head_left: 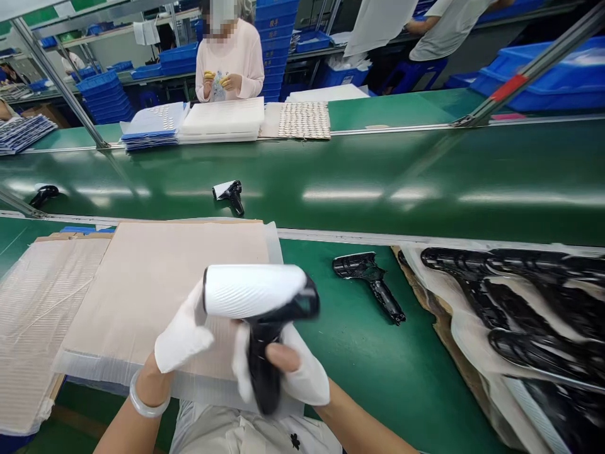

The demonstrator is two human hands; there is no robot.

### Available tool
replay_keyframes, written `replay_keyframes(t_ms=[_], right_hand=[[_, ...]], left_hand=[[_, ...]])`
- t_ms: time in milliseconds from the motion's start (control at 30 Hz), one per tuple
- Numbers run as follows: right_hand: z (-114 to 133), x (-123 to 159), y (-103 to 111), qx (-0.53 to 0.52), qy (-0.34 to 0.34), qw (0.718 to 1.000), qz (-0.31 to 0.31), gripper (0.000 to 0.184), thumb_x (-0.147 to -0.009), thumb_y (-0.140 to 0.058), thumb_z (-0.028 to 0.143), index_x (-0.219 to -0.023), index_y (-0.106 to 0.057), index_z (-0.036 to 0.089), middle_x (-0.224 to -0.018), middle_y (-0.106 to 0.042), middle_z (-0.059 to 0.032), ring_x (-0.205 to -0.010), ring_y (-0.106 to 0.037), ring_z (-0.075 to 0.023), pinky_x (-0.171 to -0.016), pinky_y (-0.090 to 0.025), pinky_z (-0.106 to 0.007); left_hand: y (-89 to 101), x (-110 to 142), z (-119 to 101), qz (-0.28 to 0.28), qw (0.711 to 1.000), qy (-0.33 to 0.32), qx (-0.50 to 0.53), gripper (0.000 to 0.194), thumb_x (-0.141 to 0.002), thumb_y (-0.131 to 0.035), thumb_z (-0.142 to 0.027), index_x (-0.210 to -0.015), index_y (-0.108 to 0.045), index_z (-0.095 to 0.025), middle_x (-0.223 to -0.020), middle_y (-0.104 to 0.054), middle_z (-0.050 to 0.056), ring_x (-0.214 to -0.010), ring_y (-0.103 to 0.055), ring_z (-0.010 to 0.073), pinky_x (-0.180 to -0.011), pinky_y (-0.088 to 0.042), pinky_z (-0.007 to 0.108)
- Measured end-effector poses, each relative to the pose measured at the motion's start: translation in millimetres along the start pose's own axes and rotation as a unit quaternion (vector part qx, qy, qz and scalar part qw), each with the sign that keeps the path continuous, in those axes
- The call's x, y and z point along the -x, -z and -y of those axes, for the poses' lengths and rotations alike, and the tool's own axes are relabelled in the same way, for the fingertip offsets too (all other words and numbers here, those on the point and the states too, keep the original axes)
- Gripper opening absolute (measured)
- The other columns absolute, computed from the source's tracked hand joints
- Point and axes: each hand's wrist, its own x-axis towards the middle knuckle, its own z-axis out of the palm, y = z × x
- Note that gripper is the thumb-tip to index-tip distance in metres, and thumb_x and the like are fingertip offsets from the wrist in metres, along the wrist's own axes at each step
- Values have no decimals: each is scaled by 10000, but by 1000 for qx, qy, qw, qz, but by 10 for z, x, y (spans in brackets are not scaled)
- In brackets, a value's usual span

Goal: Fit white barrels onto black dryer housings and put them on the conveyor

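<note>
A black pistol-shaped housing (265, 328) with a white ribbed sleeve over its barrel is held above the near edge of the green bench. My right hand (297, 372), in a white glove, is wrapped round its black handle. My left hand (182, 334), also gloved, touches the rear end of the white sleeve; its fingers are hidden behind the sleeve. Below them lies a stack of white foam sheets (155, 284).
A bare black housing (373, 284) lies on the bench to the right, beside a pile of black housings (520, 302) on plastic film. Two sleeved housings (230, 192) (43, 194) ride the green conveyor belt (378, 183). A person in pink (230, 60) works opposite.
</note>
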Motion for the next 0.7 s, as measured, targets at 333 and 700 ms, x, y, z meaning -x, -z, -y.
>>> replay_keyframes(t_ms=[333,700], right_hand=[[-298,-113,-122,-428,-162,876,152,523,-831,-473,685,-839,-554,168,-455,-542,34,-315,-382,-101,-373,-299,-208],[338,227,-277,-347,-79,934,42,597,-718,-649,768,-820,-493,201,-530,-482,58,-429,-385,-74,-458,-283,-200]], left_hand=[[-68,-51,-184,-92,985,-98,-112,809,-455,-976,-450,-1172,-644,-272,-1008,-733,32,-850,-711,216,-786,-565,317],[36,57,-53,-63,987,-121,-84,586,-834,-761,-409,-1366,-521,-376,-1369,-596,34,-1270,-568,210,-1054,-479,324]])
